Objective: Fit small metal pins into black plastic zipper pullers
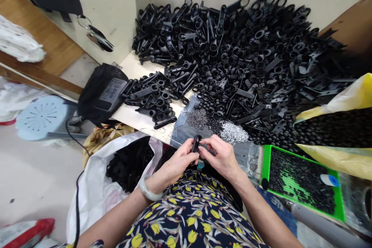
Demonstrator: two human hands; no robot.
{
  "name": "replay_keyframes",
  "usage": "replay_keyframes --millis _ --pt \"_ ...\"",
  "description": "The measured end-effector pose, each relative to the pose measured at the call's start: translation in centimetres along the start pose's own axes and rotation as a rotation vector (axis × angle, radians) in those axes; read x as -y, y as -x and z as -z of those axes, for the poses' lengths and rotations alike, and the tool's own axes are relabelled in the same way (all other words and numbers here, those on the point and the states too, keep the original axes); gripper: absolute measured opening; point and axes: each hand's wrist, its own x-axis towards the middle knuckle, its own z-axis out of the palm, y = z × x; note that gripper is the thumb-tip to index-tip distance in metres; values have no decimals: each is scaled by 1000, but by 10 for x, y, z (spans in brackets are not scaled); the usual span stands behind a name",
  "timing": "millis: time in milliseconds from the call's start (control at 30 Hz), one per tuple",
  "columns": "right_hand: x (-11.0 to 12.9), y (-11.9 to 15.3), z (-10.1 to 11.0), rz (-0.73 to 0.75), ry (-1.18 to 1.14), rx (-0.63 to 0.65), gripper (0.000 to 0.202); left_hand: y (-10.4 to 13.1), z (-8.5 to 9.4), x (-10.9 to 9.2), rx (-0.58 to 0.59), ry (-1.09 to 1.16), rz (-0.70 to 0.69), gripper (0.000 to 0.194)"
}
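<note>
My left hand [181, 159] is closed round a black plastic part with a ring end [197, 142], held upright in front of my body. Close against it on the right, my right hand [218, 153] has its fingers pinched together at the part's ring. Whatever small piece those fingertips may hold is hidden. Just beyond the hands lie a pile of silver pins [233, 131] and a heap of small brownish-grey pieces [197, 118] on a grey cloth [178, 131].
A large heap of black plastic parts [215, 42] covers the back of the table. To the right sits a green tray [266, 166] of small black pieces beside a yellow bag [328, 159]. On the left are a white sack [90, 186], a black pouch [101, 89] and a blue stool [43, 116].
</note>
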Motion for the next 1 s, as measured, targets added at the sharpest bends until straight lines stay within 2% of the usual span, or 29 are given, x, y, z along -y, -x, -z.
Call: replay_keyframes --millis 233,467,700,867,1000 --pt "7 -4 4 -137 -145 50 11 -1 -1 -1 1 -61 -32 35" --pt "14 -5 1 -146 -163 26 26 -3 1 0 -11 -79 -35 27" --pt "13 -4 3 -58 -70 55 21 -3 6 0 -28 -132 -80 15" --pt "12 0 2 58 112 42 25 -6 11 0 -2 -238 -143 30" --pt "11 4 -3 114 144 33 32 -10 14 4 2 -196 -166 34"
